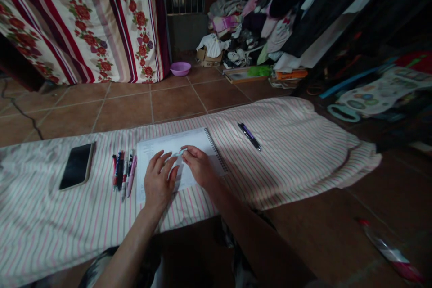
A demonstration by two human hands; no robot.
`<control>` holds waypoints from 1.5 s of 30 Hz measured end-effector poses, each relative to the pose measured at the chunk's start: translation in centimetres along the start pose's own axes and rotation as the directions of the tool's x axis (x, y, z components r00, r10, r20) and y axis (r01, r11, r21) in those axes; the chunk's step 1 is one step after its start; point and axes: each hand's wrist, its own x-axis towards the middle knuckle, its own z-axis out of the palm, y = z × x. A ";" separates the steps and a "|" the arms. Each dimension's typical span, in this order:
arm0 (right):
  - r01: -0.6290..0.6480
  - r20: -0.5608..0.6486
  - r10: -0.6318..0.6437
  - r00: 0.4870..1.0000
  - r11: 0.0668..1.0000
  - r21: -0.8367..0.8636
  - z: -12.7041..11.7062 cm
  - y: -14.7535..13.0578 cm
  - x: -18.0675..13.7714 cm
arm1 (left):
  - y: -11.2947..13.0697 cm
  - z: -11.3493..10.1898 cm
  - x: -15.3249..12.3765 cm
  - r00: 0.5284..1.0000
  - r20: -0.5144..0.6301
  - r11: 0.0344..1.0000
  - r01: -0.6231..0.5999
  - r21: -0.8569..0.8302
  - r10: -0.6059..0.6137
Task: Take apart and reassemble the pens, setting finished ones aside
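Observation:
A spiral-bound notebook (158, 145) lies open on the striped cloth, its wire binding on the right side and faint writing on the page. Over its right half, my right hand (197, 165) pinches a small pale-blue object (181, 152) between thumb and fingers; its kind is too small to make out. My left hand (158, 182) is over the page's lower left, fingers apart and curved, fingertips close to the pale-blue object. Whether they touch it I cannot tell. Several pens (124, 173) lie side by side left of the notebook. One dark purple pen (249, 136) rests to its right.
A phone (77, 166) lies on the striped cloth (290, 153) at the left. Beyond are a floral curtain (91, 22), a purple basin (180, 69) and piled clothes (256, 18). A bottle (388, 249) lies on the tiled floor at the lower right.

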 end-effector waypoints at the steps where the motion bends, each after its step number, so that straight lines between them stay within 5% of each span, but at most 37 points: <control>1: -0.005 0.008 0.005 1.000 1.000 -0.015 0.0 0.0 -0.1 | -0.2 0.1 0.0 1.000 0.023 0.998 -0.015 0.066 0.013; 6: -0.006 0.045 0.013 0.999 0.988 -0.155 0.0 -0.1 -0.7 | -0.3 0.5 -0.5 0.992 0.107 0.978 0.039 0.206 -0.062; 16: 0.001 0.076 0.019 0.997 0.969 -0.249 -0.2 -0.4 -0.8 | -0.3 0.2 -0.5 0.979 0.124 0.987 0.157 0.032 -0.160; 30: -0.206 0.059 0.200 0.978 0.968 0.143 0.8 -1.4 -1.0 | 0.2 0.2 -0.5 0.973 0.089 0.977 0.214 0.025 -0.215; 45: -0.126 -0.066 0.126 0.990 0.992 0.013 0.2 -0.3 -0.7 | 0.4 0.4 -0.7 0.959 0.143 0.968 0.249 -0.017 -0.244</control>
